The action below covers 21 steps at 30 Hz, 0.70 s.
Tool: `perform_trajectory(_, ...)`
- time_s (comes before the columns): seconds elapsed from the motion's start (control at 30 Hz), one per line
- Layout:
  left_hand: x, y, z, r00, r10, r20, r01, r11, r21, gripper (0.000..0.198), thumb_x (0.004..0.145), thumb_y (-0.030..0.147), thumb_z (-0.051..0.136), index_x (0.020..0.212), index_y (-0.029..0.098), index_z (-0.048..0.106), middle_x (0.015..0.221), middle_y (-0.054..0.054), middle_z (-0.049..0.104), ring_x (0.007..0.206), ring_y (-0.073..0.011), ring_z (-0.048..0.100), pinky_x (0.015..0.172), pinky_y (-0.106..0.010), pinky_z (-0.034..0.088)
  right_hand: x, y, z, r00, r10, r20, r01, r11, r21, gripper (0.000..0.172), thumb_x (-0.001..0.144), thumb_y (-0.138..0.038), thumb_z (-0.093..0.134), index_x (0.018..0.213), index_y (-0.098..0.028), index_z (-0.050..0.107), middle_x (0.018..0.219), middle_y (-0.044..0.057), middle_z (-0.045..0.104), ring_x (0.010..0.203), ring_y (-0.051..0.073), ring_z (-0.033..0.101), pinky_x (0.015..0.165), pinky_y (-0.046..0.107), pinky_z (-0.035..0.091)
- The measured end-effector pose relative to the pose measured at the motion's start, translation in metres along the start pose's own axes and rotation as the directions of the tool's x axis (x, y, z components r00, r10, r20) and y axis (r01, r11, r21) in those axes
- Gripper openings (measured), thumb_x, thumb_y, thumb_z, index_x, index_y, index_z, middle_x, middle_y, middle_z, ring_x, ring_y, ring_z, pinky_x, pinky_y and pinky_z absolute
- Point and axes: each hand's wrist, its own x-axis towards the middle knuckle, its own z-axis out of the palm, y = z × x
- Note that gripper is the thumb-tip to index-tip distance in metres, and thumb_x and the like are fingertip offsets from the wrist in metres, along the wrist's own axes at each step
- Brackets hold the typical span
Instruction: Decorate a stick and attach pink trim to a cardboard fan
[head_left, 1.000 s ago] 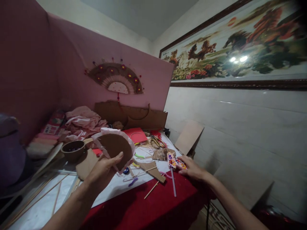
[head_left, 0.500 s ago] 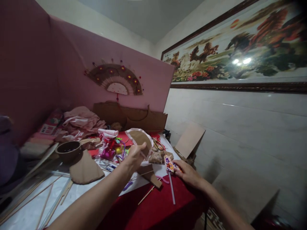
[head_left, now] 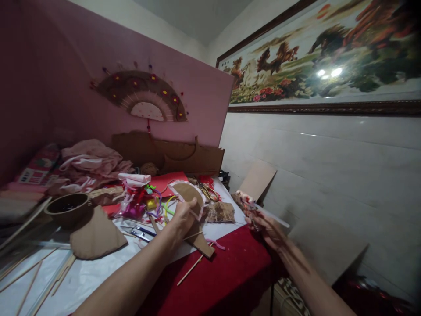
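Observation:
My left hand (head_left: pixel 184 216) is closed on a rounded cardboard piece (head_left: pixel 188 191) edged with folded pale pink cloth, thumb on its brown face. Below that hand lies a narrow cardboard strip (head_left: pixel 203 244) with a thin stick across it. Off the table's right edge, my right hand (head_left: pixel 265 226) grips a flower-patterned hot glue gun (head_left: pixel 246 202), blurred by motion. A translucent glue stick (head_left: pixel 274 218) juts from it toward the right. Scissors with gold handles (head_left: pixel 209 192) and a piece of rough brown fibre (head_left: pixel 219 212) rest beyond the left hand.
Thread snips (head_left: pixel 140 231), a fan-shaped cardboard piece (head_left: pixel 98 235) and a brown bowl (head_left: pixel 68 210) are at the left. Pink cloth (head_left: pixel 95 162) is heaped behind. A decorated fan (head_left: pixel 141 94) hangs on the pink panel. Red cloth (head_left: pixel 226 276) covers the table's near edge.
My right hand has raised the glue gun off the red cloth and turned it, so the glue stick swings from pointing down to pointing right. My left hand still holds the cardboard piece. The view has shifted.

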Motion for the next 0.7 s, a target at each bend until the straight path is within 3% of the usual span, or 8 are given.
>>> perform_trajectory(0.1,0.0,0.0,0.001,1.0,-0.001,0.011,0.001,1.0,0.003,0.012,0.071,0.004,0.06,0.079,0.012,0.057,0.056,-0.002,0.061,0.045,-0.0165,0.058,0.049,-0.033,0.052,-0.006,-0.012,0.007,0.996,-0.029,-0.079,0.038,0.993,0.114,0.03,0.06,-0.031,0.08,0.079,-0.016,0.062,0.072,0.0,0.056,0.054,0.007,0.046,0.042,0.017,0.034)
perform_trajectory(0.2,0.001,0.005,0.004,1.0,0.016,0.007,-0.016,1.0,0.004,0.01,0.071,0.002,0.059,0.076,0.011,0.057,0.056,-0.002,0.061,0.045,-0.0157,0.058,0.048,-0.032,0.052,-0.011,-0.02,0.021,0.99,-0.059,-0.131,0.071,0.994,0.088,0.026,0.06,-0.026,0.08,0.07,-0.014,0.059,0.058,-0.005,0.047,0.048,0.006,0.041,0.038,0.015,0.027)
perform_trajectory(0.4,-0.012,0.036,0.005,0.996,0.056,0.064,-0.056,0.998,0.007,0.014,0.069,-0.001,0.059,0.077,0.01,0.06,0.068,-0.005,0.066,0.056,-0.0176,0.063,0.057,-0.038,0.056,-0.021,-0.031,0.046,0.967,-0.181,-0.179,0.198,0.977,0.082,0.022,0.066,-0.03,0.073,0.072,-0.016,0.058,0.063,-0.004,0.051,0.043,0.003,0.039,0.036,0.015,0.026)
perform_trajectory(0.53,-0.033,0.06,-0.009,0.993,0.08,0.088,-0.081,0.997,0.007,0.014,0.07,0.0,0.059,0.078,0.011,0.061,0.073,-0.006,0.068,0.062,-0.0173,0.064,0.067,-0.042,0.057,-0.023,-0.038,0.057,0.947,-0.272,-0.173,0.284,0.958,0.047,0.022,0.072,-0.036,0.066,0.068,-0.016,0.057,0.064,-0.003,0.053,0.043,0.005,0.042,0.038,0.018,0.032)
perform_trajectory(0.7,-0.061,0.074,-0.036,0.99,0.091,0.11,-0.09,0.996,-0.011,0.016,0.073,0.001,0.058,0.084,0.011,0.062,0.078,-0.007,0.07,0.07,-0.0196,0.066,0.076,-0.048,0.055,-0.02,-0.032,0.076,0.97,-0.222,-0.097,0.22,0.975,-0.035,0.031,0.072,-0.04,0.067,0.059,-0.016,0.052,0.054,-0.005,0.047,0.038,0.004,0.034,0.035,0.018,0.028)
